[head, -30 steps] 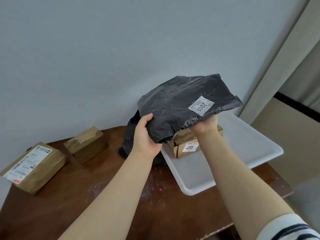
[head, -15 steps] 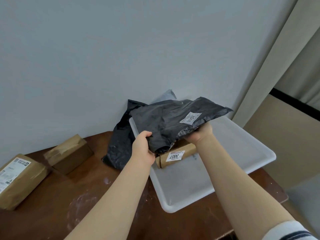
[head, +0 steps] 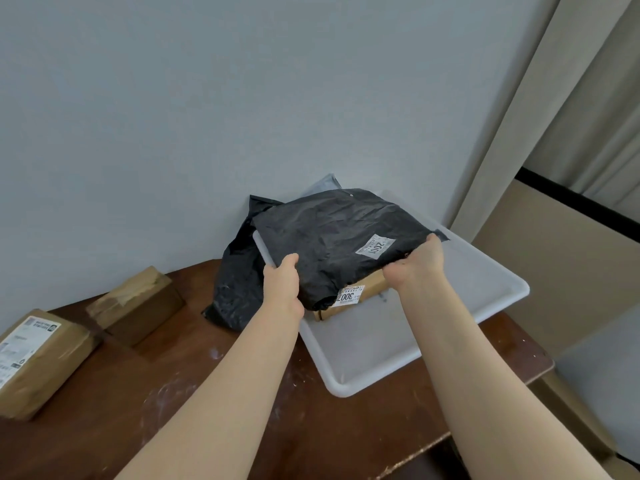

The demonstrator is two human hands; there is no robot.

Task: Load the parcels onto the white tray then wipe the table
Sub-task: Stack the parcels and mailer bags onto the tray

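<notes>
I'm bringing the black parcel [head: 332, 244] down onto the white tray [head: 485, 285], left hand [head: 282, 289] and right hand [head: 415, 268] still gripping it.

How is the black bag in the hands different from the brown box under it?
The black bag is soft, crinkly plastic; the brown box looks like stiff cardboard. The black bag's label reads 2001, the brown box's 3007. The left hand and right hand grip the black bag, while the brown box lies in the white tray, mostly covered by it. Both carry a white label.
</notes>
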